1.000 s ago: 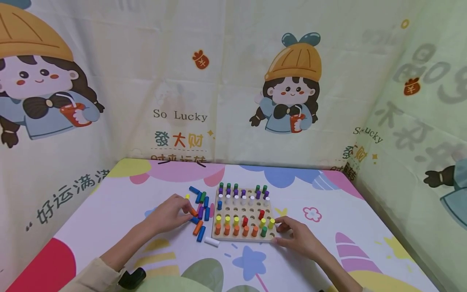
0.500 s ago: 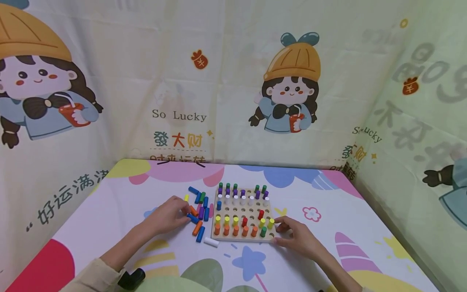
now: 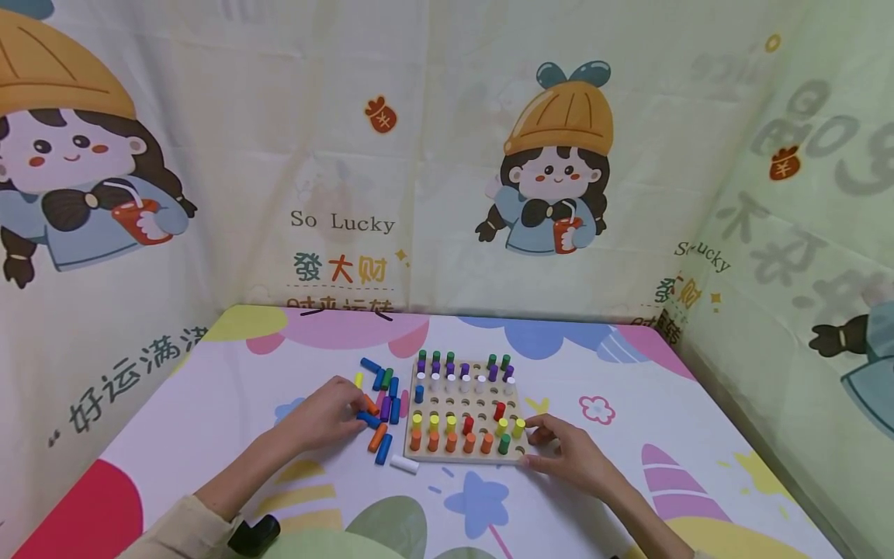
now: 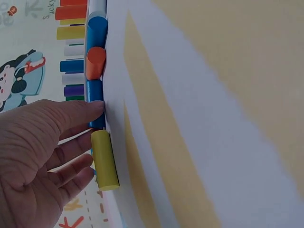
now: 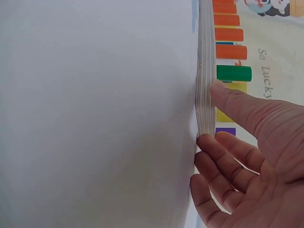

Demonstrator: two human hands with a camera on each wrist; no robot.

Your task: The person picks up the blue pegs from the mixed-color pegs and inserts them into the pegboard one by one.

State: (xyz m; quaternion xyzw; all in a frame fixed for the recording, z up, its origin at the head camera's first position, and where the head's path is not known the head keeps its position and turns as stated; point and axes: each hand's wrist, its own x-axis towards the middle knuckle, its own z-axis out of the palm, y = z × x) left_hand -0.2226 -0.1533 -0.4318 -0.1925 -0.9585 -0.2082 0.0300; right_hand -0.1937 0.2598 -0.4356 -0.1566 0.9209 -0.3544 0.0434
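Note:
My left hand (image 3: 331, 411) is at the loose pegs left of the wooden pegboard (image 3: 461, 458). Its thumb and index finger pinch a blue peg (image 4: 96, 90) lying on the table; the index fingertip is hidden behind it. Close to those fingers are an orange peg (image 3: 372, 404) and a yellow peg (image 4: 105, 161). At the board's front right corner, my right hand (image 3: 569, 450) grips the edge, thumb by the green peg (image 5: 233, 73) and fingers along the side. Rows of green, purple, white, yellow and orange pegs stand in the board, with two red pegs and one blue among them.
Several more loose pegs lie left of the board, including a purple peg (image 3: 386, 408) and, nearest me, a white peg (image 3: 404, 464). A patterned cloth (image 3: 279, 536) covers the table, and printed curtains (image 3: 447, 194) enclose its back and sides.
A second ago the left fingers were at the orange peg, which now lies flat beside them. The blue peg has shifted slightly left under the thumb. My right hand stays on the board.

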